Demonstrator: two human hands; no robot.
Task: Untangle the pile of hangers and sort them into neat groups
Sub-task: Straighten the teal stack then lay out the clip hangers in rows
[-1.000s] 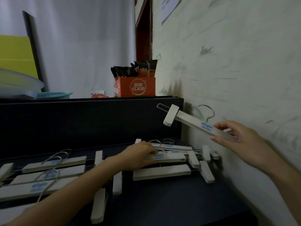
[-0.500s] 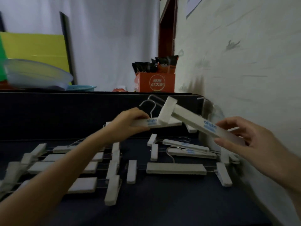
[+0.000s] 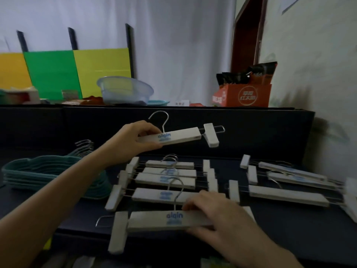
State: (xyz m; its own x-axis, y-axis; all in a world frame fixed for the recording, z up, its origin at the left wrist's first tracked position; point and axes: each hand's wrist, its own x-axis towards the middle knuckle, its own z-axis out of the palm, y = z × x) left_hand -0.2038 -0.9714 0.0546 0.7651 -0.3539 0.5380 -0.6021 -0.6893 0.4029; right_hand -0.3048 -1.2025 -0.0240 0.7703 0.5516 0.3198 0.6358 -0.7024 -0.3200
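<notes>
The white clip hanger (image 3: 166, 219) gripped by the right hand (image 3: 218, 215) has come down from beside the wall onto the surface (image 3: 280, 229), fronting the sorted row (image 3: 168, 178). The left hand (image 3: 135, 140) grips 1 more hanger (image 3: 173, 137) above it, so the loose pile (image 3: 289, 180) shrinks.

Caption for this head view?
Left hand holds a clip hanger aloft; right hand grips a second hanger near the sorted row.

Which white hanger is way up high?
The raised hanger in the left hand, hook pointing up, above the row. The others lie low at the table, even the near hanger the right hand grips.
</notes>
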